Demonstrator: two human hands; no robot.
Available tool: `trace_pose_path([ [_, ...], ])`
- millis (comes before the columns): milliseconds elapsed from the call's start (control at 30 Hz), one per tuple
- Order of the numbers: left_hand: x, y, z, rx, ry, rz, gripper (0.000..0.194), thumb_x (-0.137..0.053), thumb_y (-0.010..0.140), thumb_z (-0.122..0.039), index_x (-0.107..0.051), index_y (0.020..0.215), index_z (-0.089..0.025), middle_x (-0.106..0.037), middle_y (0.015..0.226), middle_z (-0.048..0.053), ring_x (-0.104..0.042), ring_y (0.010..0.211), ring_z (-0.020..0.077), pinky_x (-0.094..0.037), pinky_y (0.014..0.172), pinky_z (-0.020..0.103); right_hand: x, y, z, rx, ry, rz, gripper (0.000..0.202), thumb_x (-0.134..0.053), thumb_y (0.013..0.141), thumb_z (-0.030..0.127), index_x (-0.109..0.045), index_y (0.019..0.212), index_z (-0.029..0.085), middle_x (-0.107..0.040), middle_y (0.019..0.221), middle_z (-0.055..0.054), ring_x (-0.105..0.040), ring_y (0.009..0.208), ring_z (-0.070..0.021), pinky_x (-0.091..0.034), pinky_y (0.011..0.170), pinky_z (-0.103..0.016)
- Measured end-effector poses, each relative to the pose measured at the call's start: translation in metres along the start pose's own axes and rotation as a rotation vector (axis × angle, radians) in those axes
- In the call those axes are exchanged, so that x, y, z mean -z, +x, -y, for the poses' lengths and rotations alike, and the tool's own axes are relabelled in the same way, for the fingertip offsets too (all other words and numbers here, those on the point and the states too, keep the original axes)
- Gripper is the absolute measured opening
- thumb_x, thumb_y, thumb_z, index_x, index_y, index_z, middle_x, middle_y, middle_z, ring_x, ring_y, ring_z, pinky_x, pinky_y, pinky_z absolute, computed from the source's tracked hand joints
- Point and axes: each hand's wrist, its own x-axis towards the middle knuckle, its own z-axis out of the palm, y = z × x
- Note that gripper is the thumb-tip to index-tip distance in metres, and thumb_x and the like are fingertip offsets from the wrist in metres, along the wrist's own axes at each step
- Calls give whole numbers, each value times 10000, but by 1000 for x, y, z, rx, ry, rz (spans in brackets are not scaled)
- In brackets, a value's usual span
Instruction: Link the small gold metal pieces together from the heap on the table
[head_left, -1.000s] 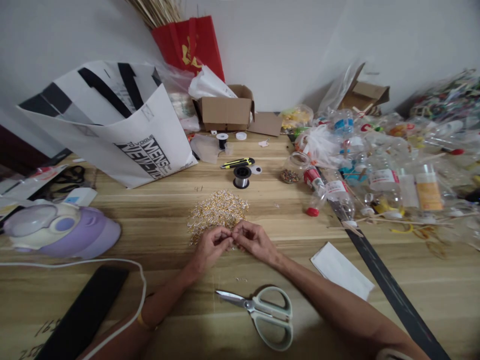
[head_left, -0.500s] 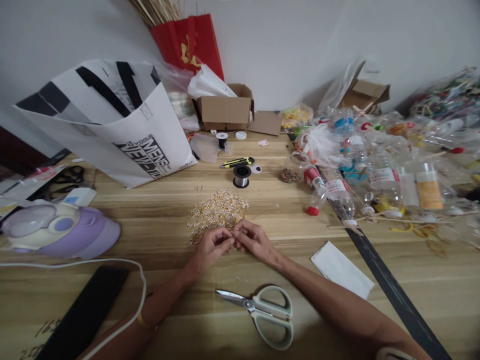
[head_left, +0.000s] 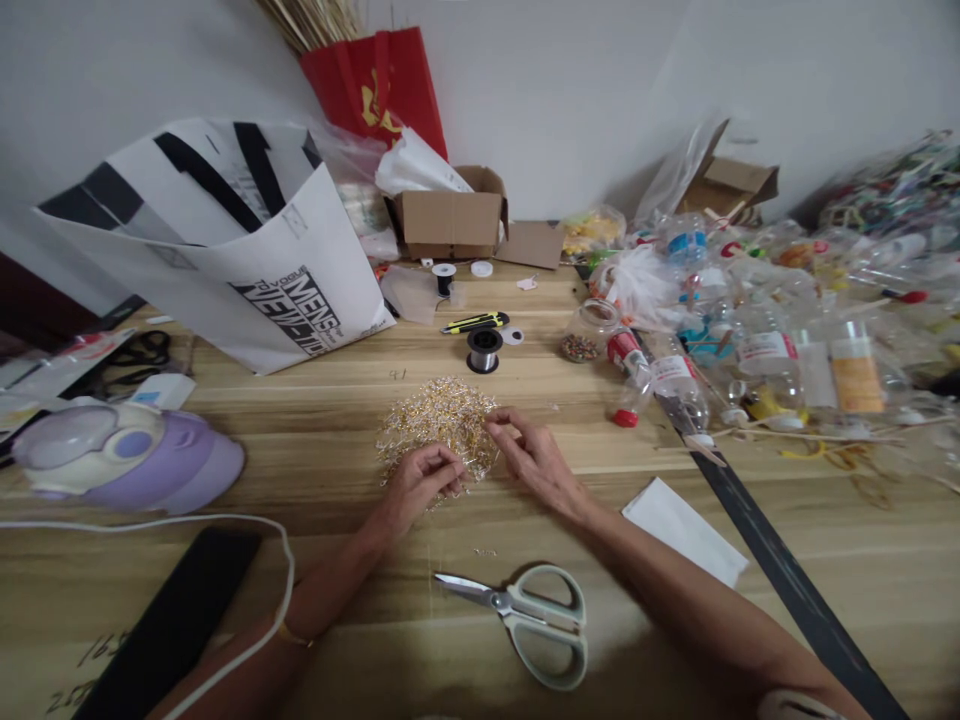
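Note:
A heap of small gold and silver metal pieces [head_left: 435,415], too fine to make out singly, lies at the middle of the table. My left hand [head_left: 426,480] is at its near edge, thumb and fingertips pinched together; whatever they grip is too small to name. At the heap's right edge is my right hand [head_left: 534,460], its fingertips closed together over the pieces, and anything between them is hidden. A short row of tiny metal pieces [head_left: 485,552] lies nearer me. Below it rest scissors [head_left: 510,605] with pale handles, blades pointing left.
Behind the heap are a wire spool [head_left: 484,352], a yellow-black utility knife [head_left: 474,322] and a jar of beads [head_left: 581,345]. Plastic bottles [head_left: 765,360] crowd the right. A folded white paper [head_left: 684,530], a white cable [head_left: 285,560] and a purple device [head_left: 165,460] flank my arms.
My hands, fingertips together before, have come apart. The right one moved up and right to the heap's edge; the left shifted slightly and stays pinched.

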Motion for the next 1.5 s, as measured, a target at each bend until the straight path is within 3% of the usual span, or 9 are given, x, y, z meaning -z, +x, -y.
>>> trace_pose_path([
  [167, 0, 0, 0, -17, -23, -29, 226, -647, 716, -355, -595, 670, -139, -613, 610, 1, -542, 552, 103, -442, 563, 221, 4, -6, 10, 165, -219, 20, 215, -514, 855, 268, -585, 1043, 191, -628, 799, -28, -411, 403, -59, -299, 425, -204],
  [333, -1, 0, -2, -32, -34, -35, 219, -662, 699, -346, -592, 683, -140, -602, 584, -10, -547, 548, 107, -447, 568, 226, -10, -11, 5, -16, -91, 209, 263, -525, 835, 233, -554, 1091, 183, -563, 582, 31, -484, 371, -81, -337, 389, -183],
  [467, -1, 0, -3, -57, -17, -19, 210, -659, 703, -337, -590, 681, -140, -606, 582, -8, -551, 548, 109, -445, 568, 229, -18, -9, -5, -22, 9, 225, 217, -562, 812, 250, -556, 1017, 179, -642, 832, -29, -577, 516, -96, -416, 464, -194],
  [633, 0, 2, -1, -70, -26, -10, 201, -650, 704, -321, -576, 664, -139, -619, 587, 1, -553, 541, 106, -442, 556, 226, -20, -6, -14, -82, 214, 345, 163, -552, 816, 267, -544, 938, 159, -623, 782, -23, -582, 610, -107, -444, 513, -192],
  [1067, -4, 0, 17, -102, 44, -36, 150, -637, 700, -270, -583, 681, -131, -567, 567, -16, -527, 529, 103, -413, 527, 209, -27, -5, -17, -138, 304, 239, 261, -618, 782, 384, -575, 846, 135, -524, 608, 26, -457, 501, -69, -374, 457, -176],
  [1500, -4, -1, 15, -113, 49, -24, 106, -629, 702, -220, -609, 663, -123, -578, 565, -18, -522, 535, 96, -398, 528, 194, -35, -9, -17, -103, 362, 204, 301, -602, 802, 445, -538, 792, 151, -466, 569, 47, -410, 464, -65, -344, 443, -184],
])
